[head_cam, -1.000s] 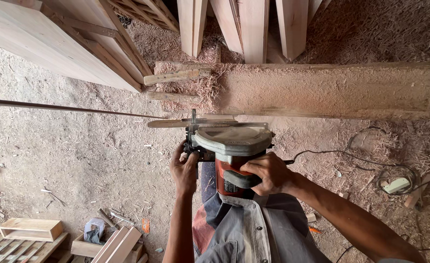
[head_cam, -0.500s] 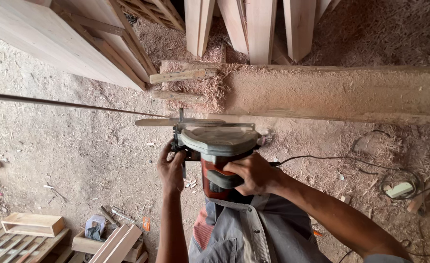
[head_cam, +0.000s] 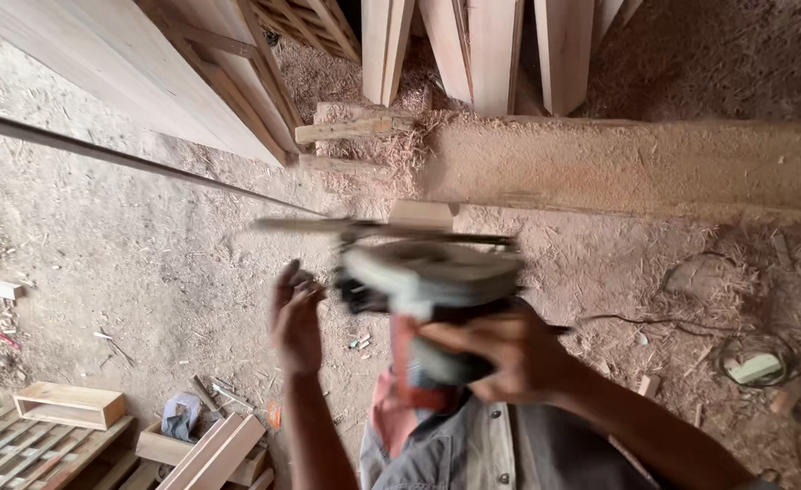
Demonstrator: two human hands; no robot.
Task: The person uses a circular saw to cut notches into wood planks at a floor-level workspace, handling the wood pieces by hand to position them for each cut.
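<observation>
Soft, even daylight fills the scene; no hard shadows fall on the sawdust-covered floor [head_cam: 128, 245], and nothing glares; the tone is warm and dusty. Motion blur smears the centre: the power tool [head_cam: 427, 281], the right hand [head_cam: 509, 358] and the left hand [head_cam: 296, 318] all lose their edges; the wooden planks [head_cam: 491, 50] at the top stay sharper; straight boards bow slightly near the frame's edges, a wide-lens effect.
</observation>
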